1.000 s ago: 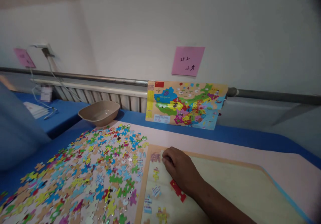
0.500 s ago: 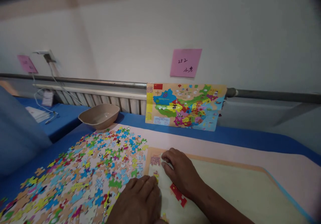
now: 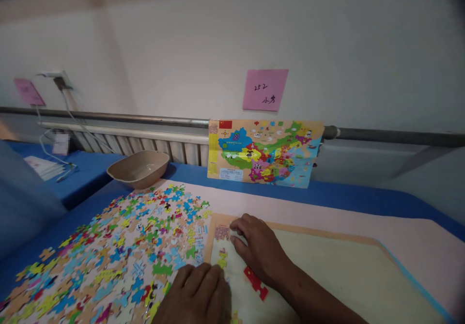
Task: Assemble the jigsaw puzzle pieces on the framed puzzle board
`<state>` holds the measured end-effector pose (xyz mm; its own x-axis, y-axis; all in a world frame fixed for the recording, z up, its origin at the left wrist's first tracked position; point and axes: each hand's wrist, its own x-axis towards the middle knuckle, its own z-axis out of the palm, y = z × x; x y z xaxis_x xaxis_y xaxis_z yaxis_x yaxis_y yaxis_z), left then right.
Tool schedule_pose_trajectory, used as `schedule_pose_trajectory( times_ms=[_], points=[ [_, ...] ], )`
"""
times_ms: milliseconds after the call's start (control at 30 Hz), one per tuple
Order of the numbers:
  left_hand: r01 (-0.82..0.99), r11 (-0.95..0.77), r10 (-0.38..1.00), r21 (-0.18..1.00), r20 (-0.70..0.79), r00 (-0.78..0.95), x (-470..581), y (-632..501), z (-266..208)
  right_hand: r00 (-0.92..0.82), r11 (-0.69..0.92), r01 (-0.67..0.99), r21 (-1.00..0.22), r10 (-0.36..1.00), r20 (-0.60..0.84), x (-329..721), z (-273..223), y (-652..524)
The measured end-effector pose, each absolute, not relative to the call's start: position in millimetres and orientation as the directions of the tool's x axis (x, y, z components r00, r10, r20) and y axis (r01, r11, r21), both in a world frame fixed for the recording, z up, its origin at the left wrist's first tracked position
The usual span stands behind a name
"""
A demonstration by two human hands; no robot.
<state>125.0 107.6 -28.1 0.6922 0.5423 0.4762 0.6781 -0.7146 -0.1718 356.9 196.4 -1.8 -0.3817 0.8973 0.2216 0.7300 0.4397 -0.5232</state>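
A pale puzzle board with a tan border lies in front of me. My right hand rests at its upper left, thumb and forefinger curved with a gap between them and nothing visible in it. The fingertips are beside a text-printed puzzle section in the corner. My left hand lies palm down over the board's left edge, fingers extended; what is under it is hidden. Between the hands are a yellow puzzle piece and a red section with yellow marks, the latter below my right wrist.
Many loose puzzle pieces spread left of the board. Behind them stands a tan plastic basin. A colourful map sheet leans against the wall pipe. A pink note is on the wall. Blue fabric shows at far left.
My left hand has drawn slightly down, uncovering more of the yellow piece. My right hand stays by the corner section. The whole view has shifted slightly.
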Motion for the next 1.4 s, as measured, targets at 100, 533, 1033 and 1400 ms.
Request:
schedule_pose_trajectory(
  times_ms=[100, 533, 1033, 1400],
  points=[
    [0.638, -0.747, 0.51, -0.189, 0.453, 0.731, 111.2, 100.9, -24.1, -0.38, 0.433, 0.73, -0.529, 0.9, 0.213, 356.4, -0.8, 196.0],
    [0.696, -0.717, 0.647, -0.033, 0.34, 0.683, 138.2, 121.7, -24.5, -0.388, 0.446, 0.73, -0.518, 0.894, 0.223, 356.4, -2.1, 196.8],
    [0.863, -0.407, 0.913, 0.299, 0.107, 0.393, 140.0, 128.0, 0.0, -0.373, 0.416, 0.749, -0.516, 0.908, 0.191, 353.2, 2.0, 197.2],
    [0.892, -0.271, 0.951, 0.36, -0.04, 0.305, 152.6, 161.1, 26.9, -0.368, 0.408, 0.753, -0.517, 0.912, 0.183, 353.5, 1.9, 197.8]
  ],
)
